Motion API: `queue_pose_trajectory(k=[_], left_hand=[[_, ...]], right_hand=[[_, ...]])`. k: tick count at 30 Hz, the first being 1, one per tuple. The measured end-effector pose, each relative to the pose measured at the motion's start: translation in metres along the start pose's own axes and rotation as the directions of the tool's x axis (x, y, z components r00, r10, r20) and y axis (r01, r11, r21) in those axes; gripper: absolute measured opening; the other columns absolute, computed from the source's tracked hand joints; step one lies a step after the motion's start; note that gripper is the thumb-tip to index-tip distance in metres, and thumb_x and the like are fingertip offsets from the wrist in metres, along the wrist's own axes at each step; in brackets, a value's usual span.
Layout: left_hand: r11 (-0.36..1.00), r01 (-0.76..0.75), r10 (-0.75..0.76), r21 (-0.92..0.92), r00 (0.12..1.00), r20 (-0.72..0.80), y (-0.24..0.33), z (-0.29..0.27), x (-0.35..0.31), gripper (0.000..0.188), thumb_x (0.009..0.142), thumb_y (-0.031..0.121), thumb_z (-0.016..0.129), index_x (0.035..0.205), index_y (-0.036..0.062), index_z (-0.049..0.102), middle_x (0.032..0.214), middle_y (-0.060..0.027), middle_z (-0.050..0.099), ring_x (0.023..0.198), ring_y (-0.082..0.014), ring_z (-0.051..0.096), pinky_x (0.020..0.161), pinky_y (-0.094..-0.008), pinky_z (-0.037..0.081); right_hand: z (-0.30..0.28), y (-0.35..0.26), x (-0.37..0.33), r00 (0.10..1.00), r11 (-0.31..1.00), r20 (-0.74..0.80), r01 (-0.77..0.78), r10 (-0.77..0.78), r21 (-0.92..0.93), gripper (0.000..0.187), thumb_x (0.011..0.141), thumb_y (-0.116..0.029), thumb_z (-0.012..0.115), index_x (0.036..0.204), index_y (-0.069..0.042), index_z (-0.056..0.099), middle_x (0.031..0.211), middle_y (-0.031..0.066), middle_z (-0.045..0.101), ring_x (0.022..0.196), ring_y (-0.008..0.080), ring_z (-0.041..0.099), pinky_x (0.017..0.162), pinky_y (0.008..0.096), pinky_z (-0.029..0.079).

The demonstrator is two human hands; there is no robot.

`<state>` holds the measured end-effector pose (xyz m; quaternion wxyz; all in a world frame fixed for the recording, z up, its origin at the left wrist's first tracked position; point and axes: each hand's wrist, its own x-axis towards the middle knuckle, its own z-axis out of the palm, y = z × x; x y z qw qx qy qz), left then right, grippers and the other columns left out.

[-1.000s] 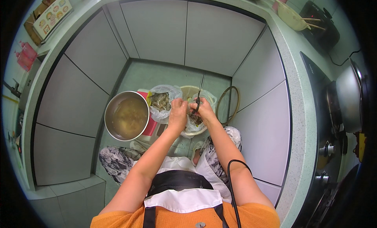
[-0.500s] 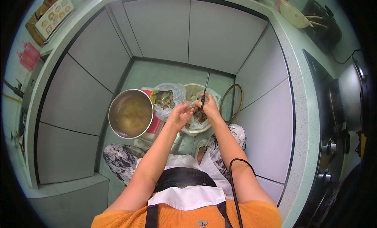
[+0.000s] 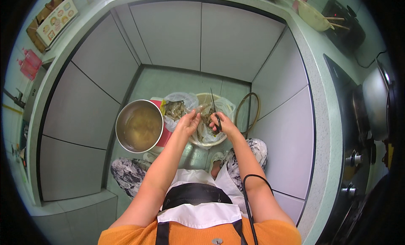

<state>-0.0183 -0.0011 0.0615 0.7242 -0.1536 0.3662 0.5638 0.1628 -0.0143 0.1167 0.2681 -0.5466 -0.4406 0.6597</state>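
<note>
My right hand (image 3: 222,126) grips a pair of dark scissors (image 3: 214,110) whose blades point up and away from me. My left hand (image 3: 188,121) pinches a small greyish piece of seafood (image 3: 201,111) right beside the blades. Both hands hover over a pale round bowl (image 3: 202,140) lined with a clear plastic bag. A second clear bag (image 3: 177,109) with brownish pieces lies just left of it on the floor.
A steel pot (image 3: 140,126) of cloudy liquid stands on the floor to the left, over a red object (image 3: 163,137). A round hoop (image 3: 247,114) leans against the cabinets on the right. Grey cabinet doors enclose the floor; a counter with a stove (image 3: 371,118) runs along the right.
Both hands have shifted slightly, staying together above the bowl. The scissors stay upright in my right hand.
</note>
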Motion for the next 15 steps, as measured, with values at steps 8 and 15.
queue_pose_trajectory(k=[8,15], left_hand=[[0.994,-0.014,0.012,-0.11,1.0,-0.019,0.008,-0.001,0.02,0.009,0.085,0.002,0.057,0.091,-0.0047,0.054,0.09,-0.0127,0.057,0.081,-0.0224,0.059,0.073,-0.0268,0.057],[0.996,-0.083,0.083,-0.027,0.996,-0.024,0.012,-0.012,0.036,0.01,0.084,0.002,0.059,0.091,-0.0043,0.055,0.093,-0.0132,0.057,0.085,-0.0222,0.059,0.075,-0.0265,0.056]], right_hand=[[-0.014,0.001,-0.02,0.992,0.978,0.118,0.057,-0.034,-0.202,0.043,0.075,-0.029,0.072,0.106,-0.002,0.06,0.069,-0.0008,0.057,0.056,0.0066,0.047,0.051,0.0209,0.037],[-0.017,0.005,-0.02,0.989,0.963,0.147,0.069,-0.031,-0.26,0.046,0.074,-0.029,0.074,0.108,-0.001,0.061,0.065,-0.0012,0.056,0.053,0.0062,0.045,0.048,0.0216,0.036]])
